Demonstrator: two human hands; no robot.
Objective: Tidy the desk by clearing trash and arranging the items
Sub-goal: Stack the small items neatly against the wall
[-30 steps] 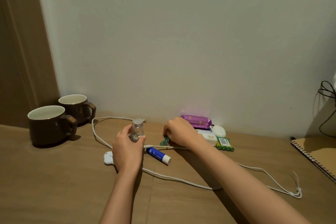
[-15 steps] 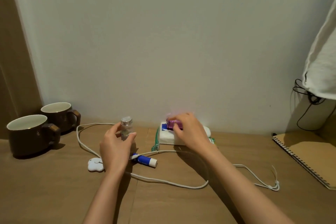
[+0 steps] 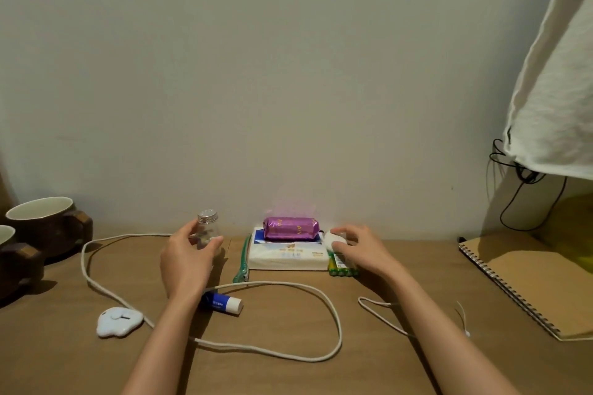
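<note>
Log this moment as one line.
left hand: holds glass bottle | right hand: grips white round object beside batteries | purple packet on tissue pack | cable loose

Cord (image 3: 288, 285) looped across open desk (image 3: 288, 372)

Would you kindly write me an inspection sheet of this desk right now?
Surface: brown desk against a pale wall.
Job's things: purple packet lying on the tissue pack; green batteries at its right, green clip at its left; glue stick in front.
Clutter: two brown mugs at left; spiral notebook at right.
Hands: left hand holds the small jar upright; right hand grips a white rounded item.
Cables: white cord loops across the desk to a cloud-shaped piece; black cable at right.
Surroundings: white cloth hangs at upper right.
</note>
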